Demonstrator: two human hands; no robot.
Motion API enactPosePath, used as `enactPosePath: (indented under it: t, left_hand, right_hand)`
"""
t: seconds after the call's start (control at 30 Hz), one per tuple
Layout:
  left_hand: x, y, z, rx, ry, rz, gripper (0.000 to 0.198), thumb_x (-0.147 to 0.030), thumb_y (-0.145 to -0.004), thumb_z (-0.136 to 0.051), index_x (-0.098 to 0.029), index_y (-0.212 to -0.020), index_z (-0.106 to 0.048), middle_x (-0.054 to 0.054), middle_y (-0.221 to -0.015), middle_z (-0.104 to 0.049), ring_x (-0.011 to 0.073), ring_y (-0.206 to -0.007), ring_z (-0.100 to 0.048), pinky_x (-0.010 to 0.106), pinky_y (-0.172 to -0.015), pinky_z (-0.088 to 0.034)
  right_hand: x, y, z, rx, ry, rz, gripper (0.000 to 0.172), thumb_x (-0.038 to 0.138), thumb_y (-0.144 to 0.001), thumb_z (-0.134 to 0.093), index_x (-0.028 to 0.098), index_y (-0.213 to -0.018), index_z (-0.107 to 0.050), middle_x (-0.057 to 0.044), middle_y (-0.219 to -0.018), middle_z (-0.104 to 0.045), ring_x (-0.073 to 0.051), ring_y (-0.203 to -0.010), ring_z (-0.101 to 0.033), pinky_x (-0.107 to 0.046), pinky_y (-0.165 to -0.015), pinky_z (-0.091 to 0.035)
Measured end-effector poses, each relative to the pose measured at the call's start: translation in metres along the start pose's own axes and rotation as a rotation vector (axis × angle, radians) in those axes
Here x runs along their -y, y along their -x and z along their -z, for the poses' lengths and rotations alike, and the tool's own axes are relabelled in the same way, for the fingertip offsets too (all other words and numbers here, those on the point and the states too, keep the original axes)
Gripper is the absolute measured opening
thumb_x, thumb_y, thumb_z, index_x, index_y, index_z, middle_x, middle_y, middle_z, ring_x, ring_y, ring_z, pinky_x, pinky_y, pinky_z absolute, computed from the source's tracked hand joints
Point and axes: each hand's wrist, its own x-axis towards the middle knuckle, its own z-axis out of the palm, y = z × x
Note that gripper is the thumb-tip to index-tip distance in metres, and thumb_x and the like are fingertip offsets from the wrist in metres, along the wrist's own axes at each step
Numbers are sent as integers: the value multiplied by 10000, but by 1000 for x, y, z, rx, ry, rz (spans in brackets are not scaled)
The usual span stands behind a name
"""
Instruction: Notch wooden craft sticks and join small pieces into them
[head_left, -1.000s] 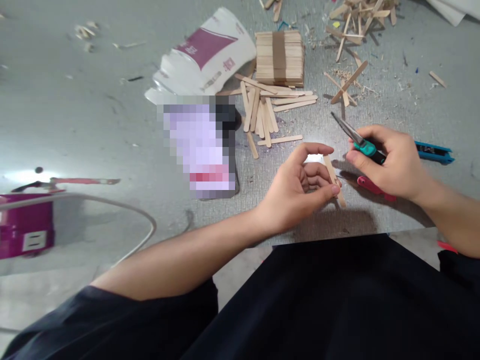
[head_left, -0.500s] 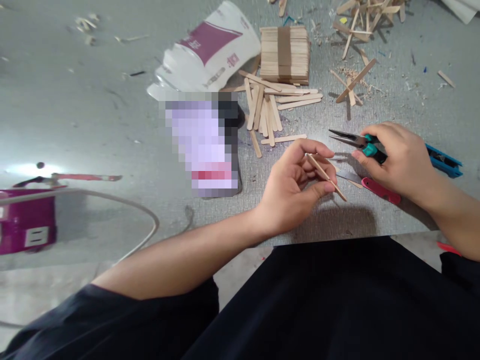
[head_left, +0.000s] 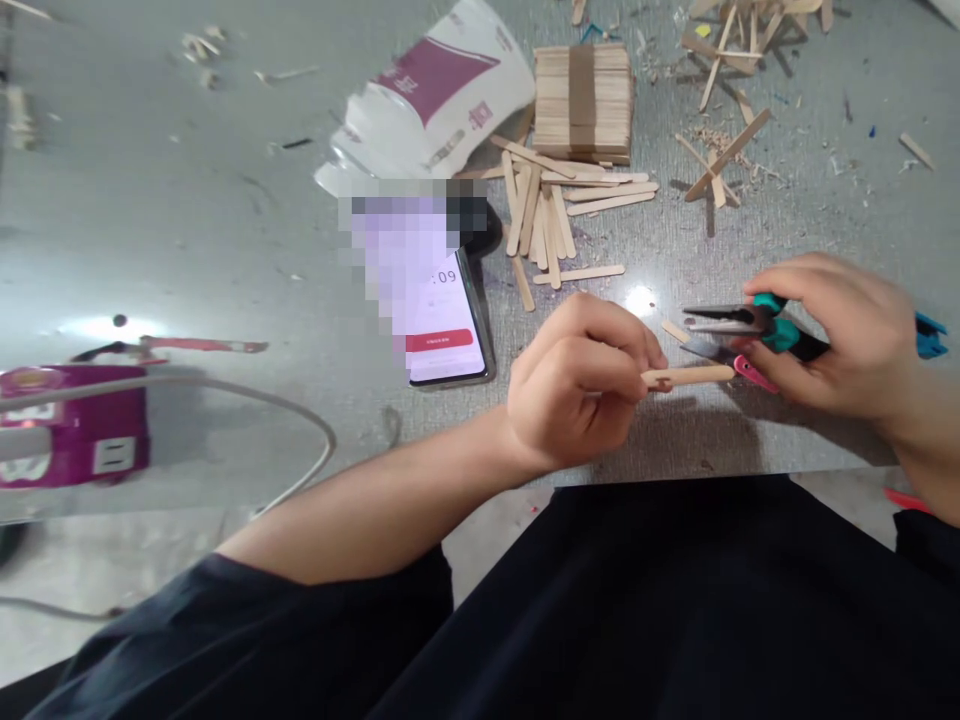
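Note:
Pinched in my left hand [head_left: 581, 385] is a wooden craft stick [head_left: 697, 375], its free end pointing right and a notch showing near my fingertips. My right hand [head_left: 844, 330] is wrapped round the needle-nose pliers [head_left: 772, 325], which have black and teal handles. Their jaws point left, a little above the stick and apart from it. Below the pliers, a pink-handled knife [head_left: 754, 372] lies on the table, partly hidden by the stick and my right hand. Another stick's end [head_left: 675, 330] shows beside its blade.
A banded block of craft sticks [head_left: 583, 100] stands behind a loose pile of sticks [head_left: 544, 220]. Crossed sticks [head_left: 720, 170] lie at the right. A phone [head_left: 442, 340], a plastic tissue pack [head_left: 442, 90], a purple box [head_left: 112, 420] with a cable and a blue tool [head_left: 930, 335] are around.
My left hand has turned over, swinging the stick from a slant to nearly level, pointing right. The pliers have come down closer to the stick. The whole view has shifted slightly.

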Motion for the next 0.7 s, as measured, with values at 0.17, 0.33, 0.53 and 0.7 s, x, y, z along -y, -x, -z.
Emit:
enactPosePath:
  t: [0.17, 0.33, 0.53, 0.7]
  left_hand:
    - [9, 3, -4, -93, -54, -61, 289, -199, -956, -787, -226, -849, -520, -34, -798, -610, 100, -654, -703, 204, -575, -614]
    - [10, 6, -1, -20, -127, 37, 287, -304, -1017, -742, -245, -834, -529, -6, -818, -676, 129, -693, -718, 258, -596, -597]
    - [9, 5, 4, 32, -92, 99, 285, -311, -1011, -740, -251, -804, -555, 1, -786, -631, 154, -707, -713, 287, -615, -584]
    - [9, 4, 6, 63, -78, 63, 252, -231, -1000, -738, -253, -813, -570, -8, -743, -589, 156, -704, -693, 297, -640, -577]
  right_hand:
    - [0, 0, 14, 65, 25, 82, 268, 305, -954, -726, 249, -1202, -641, -71, -996, -773, -240, -838, -724, -379, -722, -575]
    - [0, 3, 19, 145, 90, 61, 256, 347, -981, -692, 278, -1222, -637, -82, -1020, -789, -278, -890, -749, -423, -746, -584]
    - [-1, 8, 18, 205, 81, 3, 320, 420, -975, -705, 314, -1275, -673, -82, -1063, -802, -320, -946, -770, -469, -769, -584]
    - [-3, 6, 15, 197, 79, 38, 274, 411, -986, -691, 299, -1235, -667, -72, -1024, -800, -299, -898, -757, -453, -747, -569]
